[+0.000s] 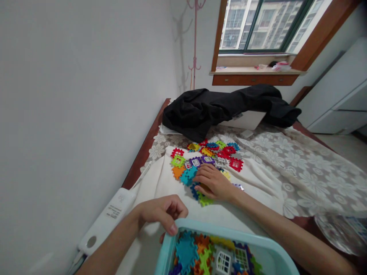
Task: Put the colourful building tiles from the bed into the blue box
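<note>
we see a table under a pale flowered lace cloth, pushed against a plain white wall; a window with a wooden sill stands beyond it, and a white cabinet is off to the right; a black garment lies bunched across the far end of the table, and a white power strip lies along the left edge.

we see a scatter of coloured interlocking tiles lying flat on the cloth near the middle; the scatter runs longest from left to right, with no one heading to the pieces; more tiles lie heaped in a light blue bin at the near edge.

our right hand lies palm down over the near side of the scatter, fingers loosely spread and resting on a blue tile and those beside it; whether it is gripping any piece we cannot tell; our left hand is curled, thumb pressed on the bin's rim and fingers folded over its corner, holding the bin.
</note>
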A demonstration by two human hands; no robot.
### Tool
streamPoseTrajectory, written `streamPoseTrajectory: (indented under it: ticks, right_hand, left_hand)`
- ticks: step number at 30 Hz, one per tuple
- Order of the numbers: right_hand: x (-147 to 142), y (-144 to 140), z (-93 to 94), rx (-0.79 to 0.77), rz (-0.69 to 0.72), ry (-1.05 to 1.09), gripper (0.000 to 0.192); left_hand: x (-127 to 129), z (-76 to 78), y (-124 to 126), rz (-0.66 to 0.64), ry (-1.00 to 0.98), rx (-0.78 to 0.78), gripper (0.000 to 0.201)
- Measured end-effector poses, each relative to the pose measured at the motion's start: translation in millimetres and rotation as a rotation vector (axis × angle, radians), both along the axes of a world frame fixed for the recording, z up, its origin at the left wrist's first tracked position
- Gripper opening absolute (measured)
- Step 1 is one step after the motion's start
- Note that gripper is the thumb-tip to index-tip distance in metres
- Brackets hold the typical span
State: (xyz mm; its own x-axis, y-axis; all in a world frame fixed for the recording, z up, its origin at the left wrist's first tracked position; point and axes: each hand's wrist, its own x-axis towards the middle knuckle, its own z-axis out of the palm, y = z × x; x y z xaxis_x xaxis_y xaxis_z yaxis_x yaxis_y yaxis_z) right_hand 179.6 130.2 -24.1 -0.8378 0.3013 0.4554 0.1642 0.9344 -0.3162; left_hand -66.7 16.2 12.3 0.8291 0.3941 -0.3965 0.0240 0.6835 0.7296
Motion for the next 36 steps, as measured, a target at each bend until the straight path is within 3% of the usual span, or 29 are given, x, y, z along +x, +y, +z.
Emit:
streamPoseTrajectory:
  ticks: [2,6,13,18,25,33,36]
  right_hand:
    - [1.1,-0.4,1.0,0.005,-0.007,0.012,0.028]
    - [-1.2,-0.6,5.5,0.013,-0.069,-0.082,0.059]
    - [-3.2,-1.8,8.1,-0.065,-0.091,-0.106,0.047]
    - [-3.8,-2.5,3.5,-0.020,-0.270,-0.133,0.082]
    - [-2.9,-1.5,5.9,-0.100,-0.199,-0.110,0.051]
    - [-2.9,-3.5,5.7,-0.080,-0.224,-0.112,0.071]
    - [-3.4,-2.5,4.6,-0.080,-0.207,-0.138,0.065]
  left_hand:
    - [-0.1,-1.4,0.1,0.001,-0.012,0.009,0.038]
    - [0.4,-0.3,-0.4,0.015,-0.023,0.011,0.036]
    - [0.8,3.0,-0.6,0.024,0.004,-0.003,0.038]
    - [0.1,2.0,-0.8,0.021,-0.003,-0.001,0.036]
    - [-0.2,2.0,-0.2,0.010,0.010,-0.002,0.038]
    - [-0.8,1.1,-0.7,0.025,-0.013,0.014,0.035]
    - [-1.2,0.8,-0.2,0.021,-0.005,0.018,0.034]
